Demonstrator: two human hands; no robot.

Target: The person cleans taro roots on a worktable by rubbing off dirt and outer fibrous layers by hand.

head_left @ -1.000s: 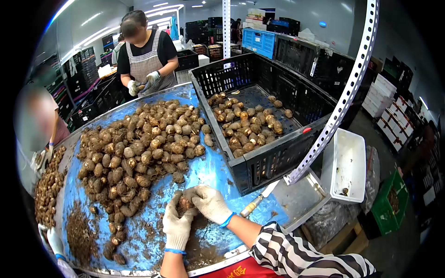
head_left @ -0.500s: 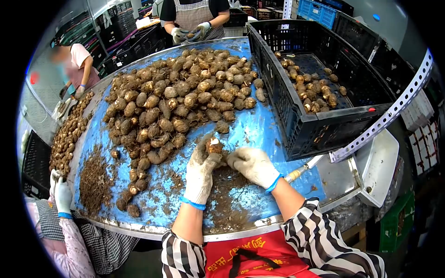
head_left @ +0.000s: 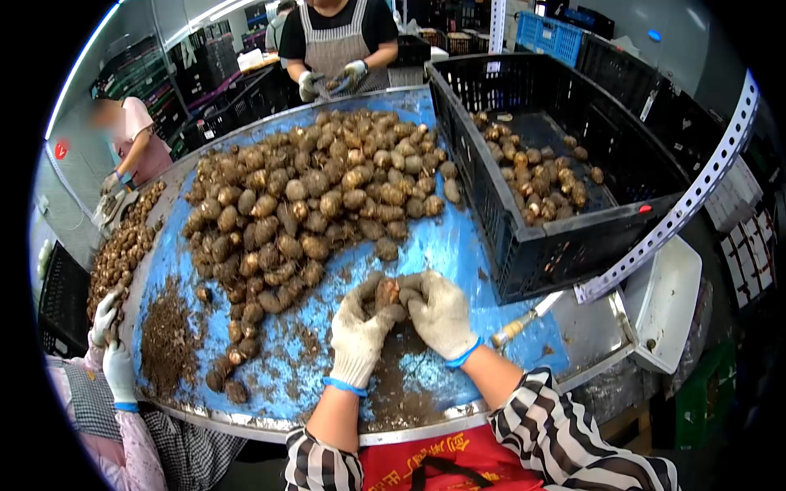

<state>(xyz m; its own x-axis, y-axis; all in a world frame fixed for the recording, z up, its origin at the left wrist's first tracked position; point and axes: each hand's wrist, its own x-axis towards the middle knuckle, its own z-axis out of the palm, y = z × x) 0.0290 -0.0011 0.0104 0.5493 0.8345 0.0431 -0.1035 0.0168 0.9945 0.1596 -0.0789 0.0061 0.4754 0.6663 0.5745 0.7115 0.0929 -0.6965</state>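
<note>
A small brown taro corm [head_left: 388, 292] is pinched between both hands above the blue sheet. My left hand [head_left: 363, 321], in a dirty white glove, closes on its left side with fingers and thumb. My right hand [head_left: 440, 313], gloved too, grips it from the right with bent fingers, partly hiding it. Beyond them spreads a big heap of taro corms [head_left: 303, 200], rough and hairy. To the right of my right hand lies a knife [head_left: 514, 329] with a pale wooden handle. Dark soil [head_left: 401, 393] is scattered beneath my wrists.
A black crate [head_left: 524, 254] holding some taros stands at the right, near a perforated metal bar [head_left: 696, 204]. A white tray [head_left: 667, 307] hangs at the table's edge. A co-worker's gloved hands [head_left: 115, 344] are at left; another person [head_left: 340, 49] stands across the table.
My right hand has come up against the taro, and the taro's pale cut end no longer shows. The view has tilted up slightly. The co-worker's hands at left have shifted.
</note>
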